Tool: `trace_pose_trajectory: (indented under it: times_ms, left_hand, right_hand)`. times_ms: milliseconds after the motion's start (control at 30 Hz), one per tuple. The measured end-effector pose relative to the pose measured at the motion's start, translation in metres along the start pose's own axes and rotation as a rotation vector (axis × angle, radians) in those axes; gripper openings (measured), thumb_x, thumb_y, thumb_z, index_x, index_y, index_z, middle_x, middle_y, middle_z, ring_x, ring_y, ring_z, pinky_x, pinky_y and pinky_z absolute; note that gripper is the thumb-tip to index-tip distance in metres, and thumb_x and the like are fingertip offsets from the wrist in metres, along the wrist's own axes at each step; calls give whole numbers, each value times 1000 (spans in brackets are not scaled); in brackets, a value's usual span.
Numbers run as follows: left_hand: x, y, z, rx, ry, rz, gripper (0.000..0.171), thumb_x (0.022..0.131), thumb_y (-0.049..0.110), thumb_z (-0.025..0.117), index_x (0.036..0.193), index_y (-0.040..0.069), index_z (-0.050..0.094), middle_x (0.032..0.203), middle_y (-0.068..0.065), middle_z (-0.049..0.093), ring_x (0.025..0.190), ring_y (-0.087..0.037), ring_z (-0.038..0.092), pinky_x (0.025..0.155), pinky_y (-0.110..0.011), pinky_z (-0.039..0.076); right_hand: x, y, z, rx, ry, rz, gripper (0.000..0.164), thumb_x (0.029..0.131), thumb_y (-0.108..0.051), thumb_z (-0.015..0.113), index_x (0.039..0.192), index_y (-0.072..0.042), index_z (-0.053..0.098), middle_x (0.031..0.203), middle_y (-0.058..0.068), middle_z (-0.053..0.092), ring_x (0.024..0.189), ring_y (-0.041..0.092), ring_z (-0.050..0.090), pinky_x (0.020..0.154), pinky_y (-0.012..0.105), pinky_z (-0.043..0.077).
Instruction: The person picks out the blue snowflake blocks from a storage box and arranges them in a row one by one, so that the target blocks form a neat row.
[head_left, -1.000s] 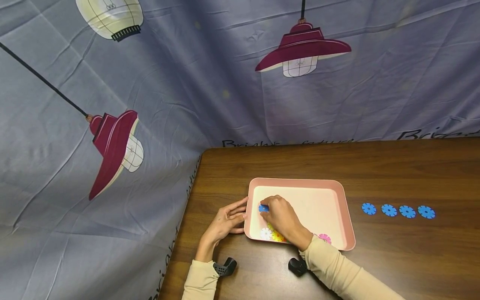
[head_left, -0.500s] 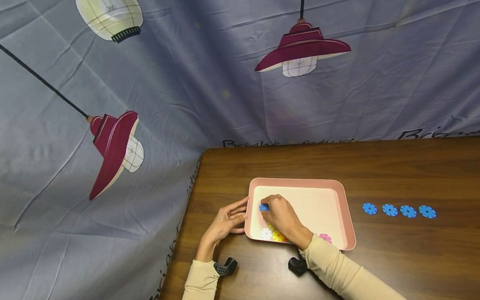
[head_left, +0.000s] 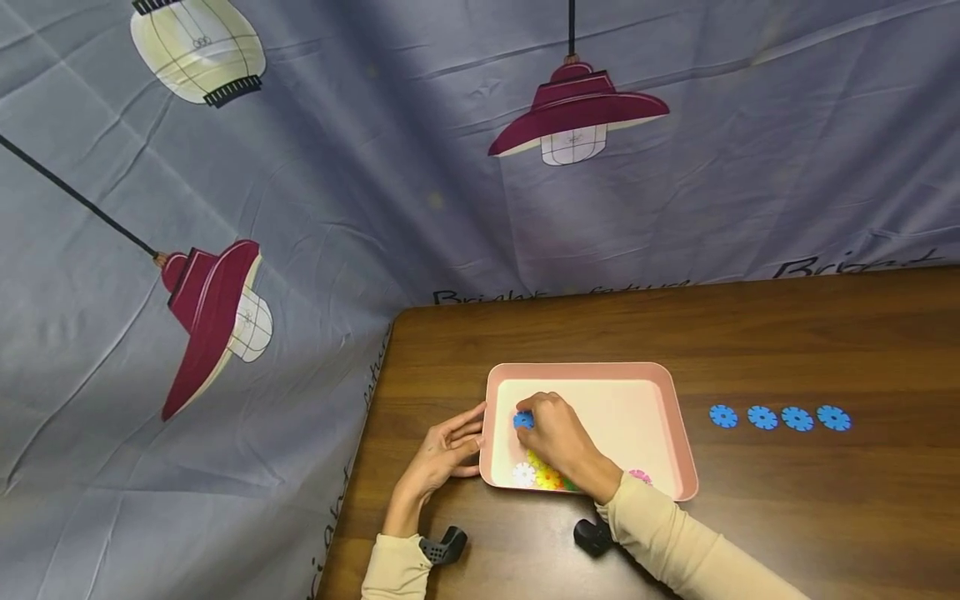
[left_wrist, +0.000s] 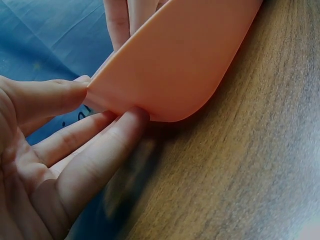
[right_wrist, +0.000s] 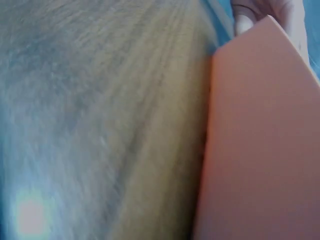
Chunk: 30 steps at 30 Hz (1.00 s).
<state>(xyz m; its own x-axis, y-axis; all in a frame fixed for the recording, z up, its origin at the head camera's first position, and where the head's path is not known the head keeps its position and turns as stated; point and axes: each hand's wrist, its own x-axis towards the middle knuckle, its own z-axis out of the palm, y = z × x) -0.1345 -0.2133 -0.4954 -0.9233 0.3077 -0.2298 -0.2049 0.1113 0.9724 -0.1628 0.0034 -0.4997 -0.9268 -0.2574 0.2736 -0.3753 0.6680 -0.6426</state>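
In the head view my left hand (head_left: 442, 451) rests at the left side of the pink tray (head_left: 682, 450), its fingers extended against the outer wall. The left wrist view shows those fingertips (left_wrist: 135, 114) touching the tray's wall close over the table. Inside the tray, my right hand (head_left: 558, 433) pinches a blue notched snowflake disc (head_left: 523, 422) between thumb and forefinger. Below it lie white (head_left: 524, 475), yellow (head_left: 548, 477) and green discs, partly hidden by the right hand and forearm. A pink disc (head_left: 640, 476) shows beyond the right sleeve.
Several blue discs (head_left: 797, 418) lie in a row on the wooden table (head_left: 750, 350), right of the tray. A grey curtain (head_left: 360, 167) with printed lamps hangs behind the table and along its left side. Black wrist devices (head_left: 446, 547) sit on both wrists.
The head view has shifted slightly, so the whole scene sits a little further left. A bit more of the blue disc shows between the right fingers. The left hand stays against the tray.
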Motion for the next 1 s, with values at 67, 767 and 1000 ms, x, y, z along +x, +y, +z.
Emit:
trace_pose_trajectory:
  times_ms: [67,767,1000]
  left_hand:
    - [1,0,1,1,3,-2,56,96,4,61,149,11,44,138,-27,50,114,-29,60,72,-41,59]
    - [-1,1,3,13,15,-18,56,96,7,63,149,11,44,140,-29,47,119,-35,56,74,-44,59]
    - [-1,2,4,17,15,-15,56,96,7,63,149,10,44,139,-30,47,117,-32,57,74,-44,59]
  right_hand:
    - [0,2,-6,4,16,1,22,72,-2,77,94,2,75,93,13,71,87,26,63,76,37,56]
    - [-4,45,-81,20,167,44,26,71,1,76,97,6,74,90,16,72,73,24,64,61,36,53]
    - [-10,61,-102,-35,193,74,26,74,-5,77,98,4,76,94,18,72,84,34,66,80,48,51]
